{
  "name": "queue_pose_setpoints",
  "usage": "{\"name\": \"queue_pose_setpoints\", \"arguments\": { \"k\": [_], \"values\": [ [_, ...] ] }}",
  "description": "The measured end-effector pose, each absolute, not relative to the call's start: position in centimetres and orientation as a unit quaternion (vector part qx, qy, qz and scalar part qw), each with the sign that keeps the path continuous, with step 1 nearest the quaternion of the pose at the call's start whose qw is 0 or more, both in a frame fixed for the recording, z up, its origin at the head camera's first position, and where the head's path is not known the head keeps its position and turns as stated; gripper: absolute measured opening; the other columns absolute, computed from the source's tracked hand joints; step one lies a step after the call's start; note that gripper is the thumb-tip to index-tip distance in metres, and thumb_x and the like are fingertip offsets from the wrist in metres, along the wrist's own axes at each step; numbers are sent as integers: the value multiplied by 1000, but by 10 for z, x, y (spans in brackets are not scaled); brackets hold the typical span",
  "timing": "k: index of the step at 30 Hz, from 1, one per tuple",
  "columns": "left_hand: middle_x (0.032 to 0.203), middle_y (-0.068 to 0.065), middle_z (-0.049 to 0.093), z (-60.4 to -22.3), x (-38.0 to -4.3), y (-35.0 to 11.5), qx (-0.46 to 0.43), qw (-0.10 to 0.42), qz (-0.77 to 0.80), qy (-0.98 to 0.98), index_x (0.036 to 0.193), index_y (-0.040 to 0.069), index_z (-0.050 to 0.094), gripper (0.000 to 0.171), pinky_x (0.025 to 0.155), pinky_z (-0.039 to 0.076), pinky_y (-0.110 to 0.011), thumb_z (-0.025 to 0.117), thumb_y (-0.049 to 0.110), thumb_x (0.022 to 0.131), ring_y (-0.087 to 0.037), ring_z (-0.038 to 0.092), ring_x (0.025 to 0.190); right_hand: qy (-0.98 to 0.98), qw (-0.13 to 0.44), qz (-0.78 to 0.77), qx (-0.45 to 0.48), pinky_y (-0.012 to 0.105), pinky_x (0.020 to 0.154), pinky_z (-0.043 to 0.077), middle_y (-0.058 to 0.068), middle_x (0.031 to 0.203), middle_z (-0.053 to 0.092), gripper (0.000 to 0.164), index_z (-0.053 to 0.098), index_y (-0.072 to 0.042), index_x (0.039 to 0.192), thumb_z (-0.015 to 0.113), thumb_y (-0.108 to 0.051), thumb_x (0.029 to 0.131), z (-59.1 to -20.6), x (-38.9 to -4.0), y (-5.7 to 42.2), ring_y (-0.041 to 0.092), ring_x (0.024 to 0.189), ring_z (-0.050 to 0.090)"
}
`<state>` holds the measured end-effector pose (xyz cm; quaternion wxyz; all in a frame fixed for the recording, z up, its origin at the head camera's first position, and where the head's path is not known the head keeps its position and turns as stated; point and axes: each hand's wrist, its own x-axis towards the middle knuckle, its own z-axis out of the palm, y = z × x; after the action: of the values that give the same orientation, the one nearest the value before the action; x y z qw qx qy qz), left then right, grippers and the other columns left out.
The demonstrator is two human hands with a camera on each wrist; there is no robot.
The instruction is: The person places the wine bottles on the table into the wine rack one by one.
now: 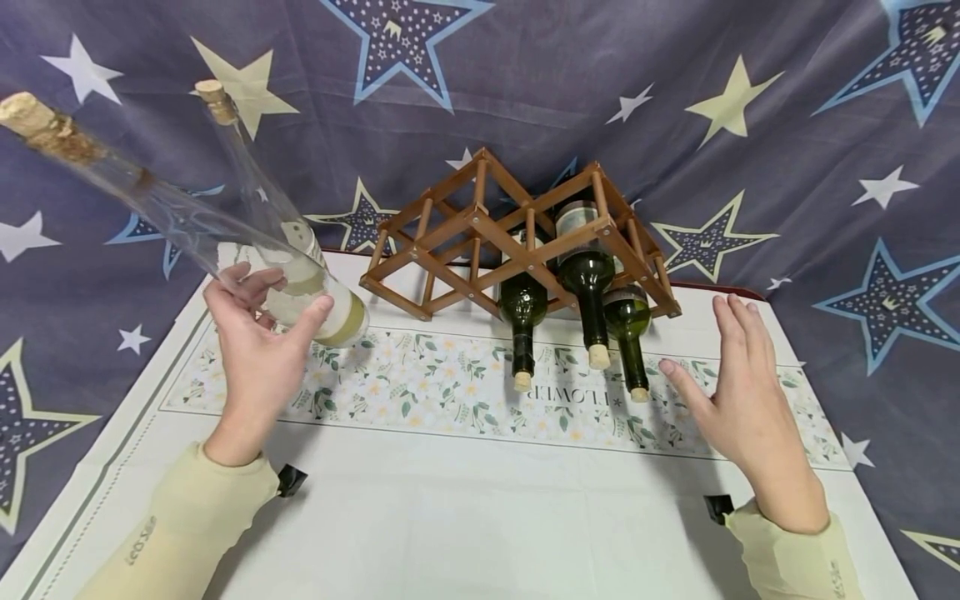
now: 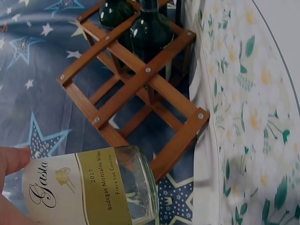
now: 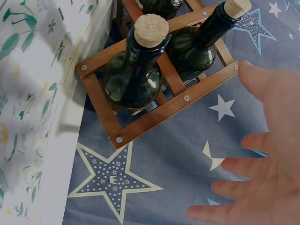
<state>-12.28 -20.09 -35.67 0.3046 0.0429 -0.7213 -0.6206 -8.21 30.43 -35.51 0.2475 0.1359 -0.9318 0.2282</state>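
Observation:
My left hand (image 1: 258, 354) grips a clear glass wine bottle (image 1: 213, 233) around its labelled body. The bottle is tilted, its cork up toward the left and its base facing the rack. Its white and gold label (image 2: 96, 183) shows in the left wrist view. To the right, a wooden wine rack (image 1: 476, 218) holds three dark green corked bottles (image 1: 588, 279), necks pointing forward. My right hand (image 1: 750, 400) is held beside the rack's right end, fingers extended and apart from it. In the right wrist view its fingers (image 3: 234, 190) hold nothing.
Behind the held bottle stands a second clear corked bottle (image 1: 258, 179), at the table's back left. A floral runner (image 1: 442, 387) lies across the white table (image 1: 480, 517) in front of the rack. A star-patterned cloth (image 1: 570, 75) hangs close behind.

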Motion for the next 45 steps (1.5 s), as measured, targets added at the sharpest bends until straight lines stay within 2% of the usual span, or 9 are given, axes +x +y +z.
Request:
{"name": "queue_pose_setpoints", "arguments": {
  "k": [6,12,19,24,27,31,34,41,45],
  "values": [
    [131,1,62,-356,-120,-191,35,308,-602,-736,146,12,37,80,90,35,-24,89,8,85,-18,52,123,-929,251,231,141,55,129,14,24,171,24,96,28,-2,167,74,-50,98,-350,-82,300,47,157,19],
    [132,-4,62,-356,-119,-181,15,304,-609,-733,147,8,37,80,89,32,-24,88,7,85,-18,51,122,-923,262,235,156,56,129,14,25,170,25,99,28,-3,167,66,-63,98,-346,-83,295,46,158,17],
    [130,0,64,-355,-117,-170,-10,301,-620,-725,146,7,36,78,88,32,-24,87,8,87,-21,52,118,-919,272,234,165,56,129,14,24,171,24,101,28,-3,167,54,-72,99,-341,-82,290,44,159,15],
    [134,-9,63,-355,-116,-163,-15,293,-644,-706,145,8,37,78,90,34,-25,87,5,86,-22,51,117,-924,255,235,160,55,129,13,20,173,21,97,24,-8,169,69,-57,99,-338,-81,287,40,161,12],
    [133,-7,63,-354,-116,-159,-13,290,-651,-702,145,7,37,78,89,34,-25,87,5,86,-23,50,117,-925,248,239,160,56,129,12,20,173,21,98,23,-8,169,74,-52,98,-336,-80,285,40,161,11],
    [130,0,64,-354,-116,-153,-13,285,-655,-700,144,5,36,77,87,34,-25,87,5,86,-24,51,118,-921,254,241,168,57,129,13,21,173,22,100,25,-6,168,66,-64,98,-335,-82,282,42,161,12],
    [130,0,64,-355,-117,-150,-17,279,-666,-692,143,5,36,76,88,37,-26,86,4,87,-26,52,118,-918,260,242,173,57,128,14,22,172,23,102,27,-4,167,59,-71,98,-335,-83,280,42,160,13],
    [129,-2,65,-359,-117,-144,-17,263,-679,-685,142,7,37,74,90,36,-28,86,4,86,-23,52,119,-919,257,243,176,57,128,16,19,173,22,99,27,-5,168,61,-68,98,-334,-83,275,39,161,13],
    [132,-11,65,-360,-118,-141,-19,255,-687,-680,143,7,36,75,90,35,-28,85,3,86,-23,53,121,-918,259,242,178,57,128,16,18,174,22,99,28,-6,168,57,-71,99,-333,-82,271,38,161,13]
  ]
}}
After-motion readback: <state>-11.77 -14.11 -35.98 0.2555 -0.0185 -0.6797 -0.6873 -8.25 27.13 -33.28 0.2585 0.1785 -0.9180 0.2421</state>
